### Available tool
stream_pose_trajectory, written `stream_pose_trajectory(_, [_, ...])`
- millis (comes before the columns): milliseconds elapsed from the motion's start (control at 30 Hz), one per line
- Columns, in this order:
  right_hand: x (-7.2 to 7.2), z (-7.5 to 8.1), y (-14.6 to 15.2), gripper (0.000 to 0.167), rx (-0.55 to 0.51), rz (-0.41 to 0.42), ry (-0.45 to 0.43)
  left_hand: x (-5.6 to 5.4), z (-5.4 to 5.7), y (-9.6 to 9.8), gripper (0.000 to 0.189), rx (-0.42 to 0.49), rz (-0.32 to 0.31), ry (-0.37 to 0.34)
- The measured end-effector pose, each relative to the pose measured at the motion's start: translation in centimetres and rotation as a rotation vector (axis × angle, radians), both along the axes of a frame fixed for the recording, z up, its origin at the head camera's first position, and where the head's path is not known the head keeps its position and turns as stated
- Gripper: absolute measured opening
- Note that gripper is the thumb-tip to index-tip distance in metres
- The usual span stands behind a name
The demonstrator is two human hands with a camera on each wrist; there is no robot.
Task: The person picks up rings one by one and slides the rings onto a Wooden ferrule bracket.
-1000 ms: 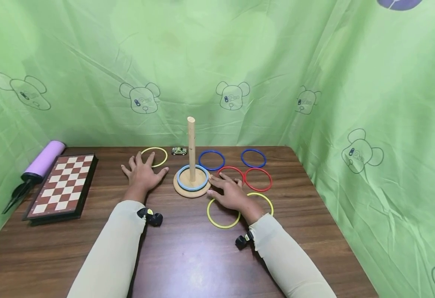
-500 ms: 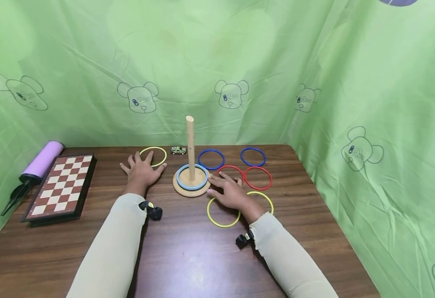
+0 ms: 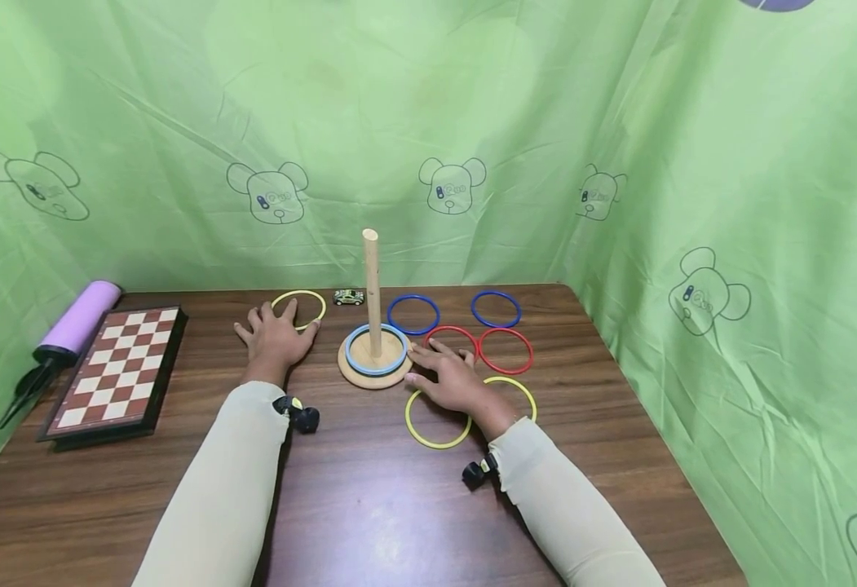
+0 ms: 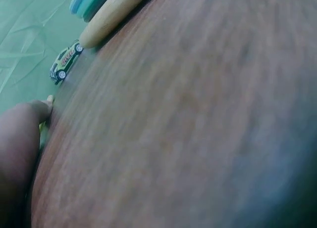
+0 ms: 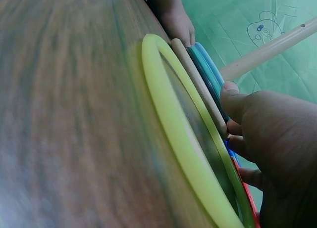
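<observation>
My left hand (image 3: pixel 276 341) lies with its fingers spread, fingertips over the near left edge of a yellow ring (image 3: pixel 323 303). My right hand (image 3: pixel 452 381) reaches its fingertips to the right rim of a round wooden base (image 3: pixel 358 377); its fingers are loosely bent and grip nothing. From the base rises an upright wooden peg (image 3: pixel 373 285). A light blue ring (image 3: pixel 351 352) lies around the peg, and the right wrist view shows a teal ring (image 5: pixel 200 60) beneath it. Below the right hand lies a yellow ring (image 3: pixel 435 445), partly hidden by that hand. A red ring (image 3: pixel 452 328) sits just beyond its fingers.
Behind lie two blue rings (image 3: pixel 413 297), a second red ring (image 3: pixel 505 372) and a small toy car (image 3: pixel 348 297). Another yellow ring (image 3: pixel 523 390) is partly behind the right wrist. A checkered board (image 3: pixel 123 367) and a purple pump (image 3: pixel 83 318) stand left. Green cloth (image 3: pixel 369 122) borders the table.
The head view has shifted slightly. My left hand has slid a little forward, its thumb drawn closer to the fingers. The right hand and the rings have stayed in place.
</observation>
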State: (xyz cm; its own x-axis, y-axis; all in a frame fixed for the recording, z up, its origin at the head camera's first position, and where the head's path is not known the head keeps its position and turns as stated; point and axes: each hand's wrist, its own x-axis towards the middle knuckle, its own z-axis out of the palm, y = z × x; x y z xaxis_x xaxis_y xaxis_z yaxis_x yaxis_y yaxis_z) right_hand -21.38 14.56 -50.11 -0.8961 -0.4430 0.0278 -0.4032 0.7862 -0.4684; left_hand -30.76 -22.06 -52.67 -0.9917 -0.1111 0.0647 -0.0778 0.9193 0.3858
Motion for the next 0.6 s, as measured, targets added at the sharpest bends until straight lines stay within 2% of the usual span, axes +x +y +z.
stream_pose_trajectory(100, [0.0,0.1,0.0,0.06,0.001,0.003,0.001,0.1,-0.1,0.1,0.086,-0.004,0.012,0.015])
stream_pose_trajectory(233, [0.0,0.1,0.1,0.059,-0.002,0.001,0.006,0.4,-0.1,0.3,0.083,0.01,0.021,0.072])
stream_pose_trajectory(600, [-0.2,-0.2,0.1,0.058,0.003,0.009,0.035,1.9,0.5,0.4,0.086,0.03,0.015,0.182])
